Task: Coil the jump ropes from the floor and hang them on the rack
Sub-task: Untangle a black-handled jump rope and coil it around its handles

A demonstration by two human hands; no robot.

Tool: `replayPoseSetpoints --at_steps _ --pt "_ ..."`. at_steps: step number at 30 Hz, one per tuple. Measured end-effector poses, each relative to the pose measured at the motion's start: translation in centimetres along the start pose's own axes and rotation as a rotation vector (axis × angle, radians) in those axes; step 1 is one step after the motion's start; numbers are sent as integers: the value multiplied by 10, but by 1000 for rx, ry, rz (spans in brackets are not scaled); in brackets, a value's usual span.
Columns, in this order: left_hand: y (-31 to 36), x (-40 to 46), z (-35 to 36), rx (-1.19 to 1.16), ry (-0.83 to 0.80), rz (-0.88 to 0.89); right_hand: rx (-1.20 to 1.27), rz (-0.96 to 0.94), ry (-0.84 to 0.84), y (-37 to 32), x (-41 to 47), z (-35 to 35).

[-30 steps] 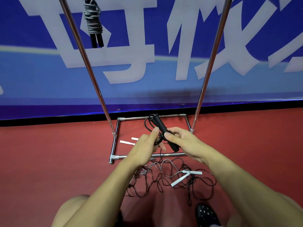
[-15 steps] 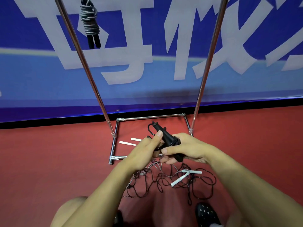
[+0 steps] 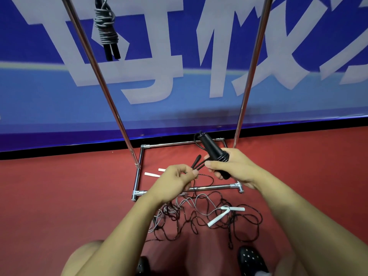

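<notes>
Take the rack (image 3: 137, 184) as your landmark: its chrome base frame sits on the red floor (image 3: 59, 196) against the blue banner (image 3: 179, 108), with two slanted poles rising from it. High beside the left pole, a coiled grey rope (image 3: 105, 28) with black handles already hangs. Inside the base frame, near its left side, lie two white sticks (image 3: 152, 174). Just in front of the frame's near bar, your left hand (image 3: 175, 182) pinches a doubled loop of black rope (image 3: 197, 166) between thumb and fingers. To its right, over the middle of the frame, your right hand (image 3: 233, 166) grips the black handles (image 3: 211, 148), fingers curled round them, with several turns of the same rope wound about them; the handles tilt up toward the banner. On the floor in front of the rack, between your forearms, lies a tangle of ropes (image 3: 201, 214), black and grey strands mixed, with a pair of white handles (image 3: 225, 213) resting on it toward the right.
</notes>
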State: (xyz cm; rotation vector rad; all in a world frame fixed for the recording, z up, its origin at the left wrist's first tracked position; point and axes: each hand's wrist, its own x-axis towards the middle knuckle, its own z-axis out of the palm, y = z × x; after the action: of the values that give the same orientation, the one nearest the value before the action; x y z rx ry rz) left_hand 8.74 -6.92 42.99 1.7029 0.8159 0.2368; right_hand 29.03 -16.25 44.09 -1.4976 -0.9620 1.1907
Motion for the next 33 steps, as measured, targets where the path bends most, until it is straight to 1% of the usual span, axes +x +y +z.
replayPoseSetpoints --at_steps 2,5,8,10,12,16,19,21,23,25,27,29,30,31,33 --pt "1 1 -2 34 48 7 12 -13 20 3 2 0" --pt "2 -1 -5 60 94 13 75 27 13 5 7 4" --pt "3 -3 -6 73 98 30 200 91 -45 6 11 9" --pt "4 -4 -6 50 109 38 306 126 -95 7 11 10" --pt "4 -4 -6 15 119 29 360 150 -119 7 11 12" --pt "5 -4 -6 -21 112 24 277 112 -112 13 11 17" --pt "5 -4 -6 -17 105 36 127 88 -105 12 7 17" --pt "5 -3 -4 -15 94 38 -12 66 -52 13 7 15" --pt "5 -4 -1 -29 72 51 -100 52 6 14 7 16" --pt "4 -5 2 -54 44 60 -86 70 6 15 5 22" --pt "4 -7 3 -61 19 77 29 117 -37 16 3 30" --pt "6 -8 4 -80 7 83 183 202 -122 13 -1 35" --pt "9 -10 4 -100 -4 82 220 231 -168 12 -2 34" --pt "10 -11 3 -118 -20 80 205 239 -199 10 -4 32" --pt "12 -12 3 -133 -54 69 100 192 -234 8 -4 27"
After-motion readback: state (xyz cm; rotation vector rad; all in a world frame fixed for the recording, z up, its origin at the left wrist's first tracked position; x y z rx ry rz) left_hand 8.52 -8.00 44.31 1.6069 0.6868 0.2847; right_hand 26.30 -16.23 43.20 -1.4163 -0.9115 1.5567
